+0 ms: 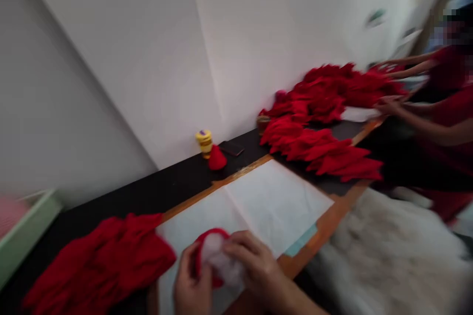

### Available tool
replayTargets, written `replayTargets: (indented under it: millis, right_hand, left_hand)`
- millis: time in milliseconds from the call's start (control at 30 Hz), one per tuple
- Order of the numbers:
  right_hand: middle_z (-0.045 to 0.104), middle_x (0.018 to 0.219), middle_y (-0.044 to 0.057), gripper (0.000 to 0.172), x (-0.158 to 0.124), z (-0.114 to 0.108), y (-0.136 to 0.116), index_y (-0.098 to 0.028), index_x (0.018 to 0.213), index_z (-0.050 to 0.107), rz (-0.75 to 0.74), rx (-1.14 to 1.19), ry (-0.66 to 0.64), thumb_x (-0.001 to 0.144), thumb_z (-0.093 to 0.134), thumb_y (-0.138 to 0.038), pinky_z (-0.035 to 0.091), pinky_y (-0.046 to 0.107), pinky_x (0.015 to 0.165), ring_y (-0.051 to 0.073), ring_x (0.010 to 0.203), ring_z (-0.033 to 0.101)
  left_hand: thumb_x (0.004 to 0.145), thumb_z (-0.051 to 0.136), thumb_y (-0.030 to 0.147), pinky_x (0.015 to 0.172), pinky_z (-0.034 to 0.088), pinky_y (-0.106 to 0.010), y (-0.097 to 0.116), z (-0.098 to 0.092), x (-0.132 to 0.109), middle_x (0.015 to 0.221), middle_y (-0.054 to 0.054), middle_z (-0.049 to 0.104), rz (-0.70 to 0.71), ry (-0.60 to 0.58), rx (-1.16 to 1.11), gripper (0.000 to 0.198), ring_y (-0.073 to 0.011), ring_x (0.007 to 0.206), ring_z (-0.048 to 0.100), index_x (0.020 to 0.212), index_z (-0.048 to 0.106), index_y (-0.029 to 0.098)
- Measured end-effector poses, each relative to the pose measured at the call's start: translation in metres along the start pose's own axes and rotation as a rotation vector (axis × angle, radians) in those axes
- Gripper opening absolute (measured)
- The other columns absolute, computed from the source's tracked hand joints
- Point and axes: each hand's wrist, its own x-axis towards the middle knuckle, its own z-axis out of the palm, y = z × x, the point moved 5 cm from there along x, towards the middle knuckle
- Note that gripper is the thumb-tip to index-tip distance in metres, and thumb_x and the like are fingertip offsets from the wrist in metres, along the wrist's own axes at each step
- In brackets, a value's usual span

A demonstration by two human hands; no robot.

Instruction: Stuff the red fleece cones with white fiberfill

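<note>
At the bottom centre, my left hand (192,275) is closed around the rim of a red fabric pouch (215,232) with its mouth toward me. A tuft of white stuffing (214,251) fills that mouth. On its right side, my right hand (254,261) pinches the stuffing at the opening; motion blurs the fingertips a little. Both hands are over a white sheet (266,202) with taped brown edges. Just left of them lies a heap of red fabric pieces (107,261).
Beside me on the right is a large pile of white stuffing (395,251). A yellow container (204,143), a red cone (217,158) and a phone (232,148) stand near the wall. More red pieces (321,147) lie farther along, where co-workers (443,108) sit. A green box (29,231) is left.
</note>
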Motion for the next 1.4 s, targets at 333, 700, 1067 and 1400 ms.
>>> replayTargets:
  millis: [333,700,1067,1400]
  right_hand:
    - [0.068,0.095,0.008,0.057,-0.002,0.001,-0.013,-0.016,0.132,0.053,-0.073,-0.175,0.061,0.081,0.036,0.005,0.056,0.03,0.072,0.021,0.085,0.062]
    - [0.061,0.074,-0.002,0.028,0.014,0.003,0.046,-0.021,0.092,0.054,0.678,0.144,-0.246,0.069,0.049,-0.006,0.039,0.023,0.056,0.015,0.063,0.056]
    - [0.048,0.056,-0.009,0.024,0.021,0.024,0.045,-0.024,0.075,0.043,0.719,0.244,-0.265,0.063,0.048,-0.004,0.025,0.023,0.051,0.011,0.052,0.042]
    - [0.063,0.098,0.002,0.029,0.012,0.016,0.014,-0.023,0.113,0.055,0.629,0.466,-0.449,0.084,0.059,-0.02,0.045,0.024,0.064,0.014,0.076,0.057]
  left_hand:
    - [0.064,0.078,0.015,0.086,0.053,-0.026,-0.019,0.0,-0.001,0.099,-0.004,0.075,0.286,-0.07,0.109,0.03,-0.0241,0.098,0.069,0.093,0.073,0.022]
    - [0.081,0.063,0.032,0.071,0.055,-0.027,-0.022,0.006,-0.018,0.089,-0.004,0.072,0.491,-0.254,0.256,0.017,-0.0212,0.079,0.066,0.089,0.072,0.021]
    - [0.071,0.067,0.015,0.098,0.051,-0.044,-0.031,0.007,-0.009,0.146,-0.016,0.047,0.698,-0.079,0.501,0.047,-0.0309,0.128,0.053,0.115,0.052,0.022]
    - [0.06,0.051,0.003,0.093,0.052,-0.039,-0.015,-0.007,0.022,0.108,-0.006,0.07,0.646,-0.084,0.634,0.053,-0.027,0.107,0.066,0.107,0.064,0.023]
